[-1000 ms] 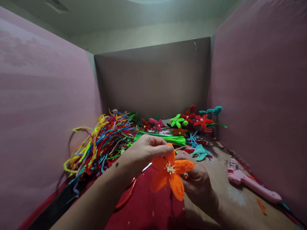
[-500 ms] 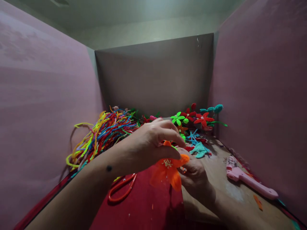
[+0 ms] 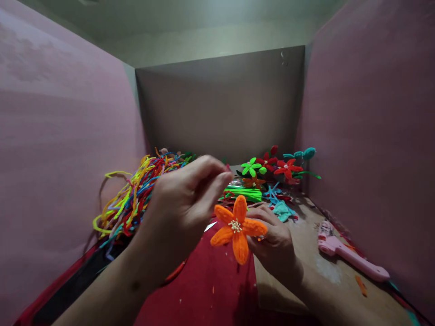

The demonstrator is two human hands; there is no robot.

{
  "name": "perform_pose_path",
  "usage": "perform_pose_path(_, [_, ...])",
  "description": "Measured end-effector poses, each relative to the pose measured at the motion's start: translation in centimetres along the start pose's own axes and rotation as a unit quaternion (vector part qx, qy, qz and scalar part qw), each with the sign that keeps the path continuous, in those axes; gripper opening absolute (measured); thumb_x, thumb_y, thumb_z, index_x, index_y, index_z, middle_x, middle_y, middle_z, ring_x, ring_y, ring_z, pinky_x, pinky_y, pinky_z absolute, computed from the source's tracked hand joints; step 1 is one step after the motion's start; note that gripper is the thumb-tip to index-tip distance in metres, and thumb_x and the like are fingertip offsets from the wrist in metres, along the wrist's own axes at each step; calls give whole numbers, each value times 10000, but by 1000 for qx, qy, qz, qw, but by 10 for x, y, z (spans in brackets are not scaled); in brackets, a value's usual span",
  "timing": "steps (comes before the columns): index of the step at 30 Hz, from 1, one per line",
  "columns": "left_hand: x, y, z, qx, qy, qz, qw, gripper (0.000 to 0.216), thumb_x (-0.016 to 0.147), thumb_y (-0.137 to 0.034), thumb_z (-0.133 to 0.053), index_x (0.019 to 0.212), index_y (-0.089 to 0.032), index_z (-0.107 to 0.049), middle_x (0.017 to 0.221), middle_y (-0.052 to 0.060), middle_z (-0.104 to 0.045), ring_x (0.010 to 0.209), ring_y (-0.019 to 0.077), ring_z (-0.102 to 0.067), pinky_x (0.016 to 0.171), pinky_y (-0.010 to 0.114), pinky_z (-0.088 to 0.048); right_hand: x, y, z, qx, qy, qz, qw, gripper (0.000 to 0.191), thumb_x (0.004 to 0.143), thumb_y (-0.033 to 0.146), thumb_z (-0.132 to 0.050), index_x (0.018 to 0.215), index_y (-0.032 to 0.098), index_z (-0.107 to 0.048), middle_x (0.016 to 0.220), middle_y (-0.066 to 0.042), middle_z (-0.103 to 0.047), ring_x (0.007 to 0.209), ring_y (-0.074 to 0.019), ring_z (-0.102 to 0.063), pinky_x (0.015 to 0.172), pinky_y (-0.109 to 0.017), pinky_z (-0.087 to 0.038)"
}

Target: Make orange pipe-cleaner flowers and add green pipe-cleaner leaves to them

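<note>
An orange fuzzy pipe-cleaner flower (image 3: 240,244) with several petals and a cluster of pale stamens faces me above the red surface. My right hand (image 3: 273,240) is closed behind its right petals; the stem in its grip is mostly hidden. Up and left of the flower, apart from it, is my left hand (image 3: 185,203). Its thumb and fingers are curled together, and whatever they may pinch is hidden. Partly covered by the left forearm, the red handle of a tool (image 3: 176,271) lies on the red surface.
A heap of multicoloured pipe cleaners (image 3: 136,199) is at the left. Bright green pipe cleaners (image 3: 246,194) lie behind the flower. Finished red flowers (image 3: 288,168) and a green flower (image 3: 250,167) stand at the back right. A pink glue gun (image 3: 353,258) rests on the right; pink panels (image 3: 370,113) flank the space.
My left hand has moved off the orange flower to the left, its fingers now curled in. The flower has turned to face me more fully, still in my right hand.
</note>
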State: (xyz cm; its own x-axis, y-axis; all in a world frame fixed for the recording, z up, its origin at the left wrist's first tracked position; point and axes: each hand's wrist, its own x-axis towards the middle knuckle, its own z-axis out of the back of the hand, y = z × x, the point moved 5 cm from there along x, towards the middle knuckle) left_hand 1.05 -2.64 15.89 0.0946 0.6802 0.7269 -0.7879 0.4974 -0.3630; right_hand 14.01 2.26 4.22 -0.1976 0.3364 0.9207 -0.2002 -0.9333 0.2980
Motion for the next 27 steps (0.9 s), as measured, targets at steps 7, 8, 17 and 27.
perform_pose_path(7, [-76,24,-36,-97,113,97,984,299,847,-302,-474,582,-176,-533,466,-43,-468,413,71,-429,401,172,-340,-3,-4,6,-47,-50,-5,998,166,709,53,-615,808,184,-589,761,-57,-602,726,-182,-502,639,-337,-431])
perform_pose_path(8, [-78,22,-37,-76,66,70,992,233,838,-272,-497,631,-179,-551,509,-40,-507,444,73,-458,435,170,-367,-3,-3,7,-53,-50,1,997,167,715,59,-613,824,184,-589,760,-58,-602,727,-183,-503,637,-337,-432])
perform_pose_path(17, [-64,-11,-55,259,-106,-195,940,54,768,-186,-576,784,-135,-583,672,55,-567,641,185,-507,598,314,-405,-7,-2,0,-151,-35,27,988,119,761,83,-567,841,159,-611,728,-71,-610,733,-190,-510,632,-326,-432])
perform_pose_path(27, [-62,-1,-61,106,-57,-195,973,122,794,-136,-527,885,-128,-608,753,67,-606,695,172,-530,636,301,-417,-6,-6,2,-179,-42,11,983,92,778,104,-539,715,155,-583,688,-68,-596,702,-175,-513,606,-295,-428])
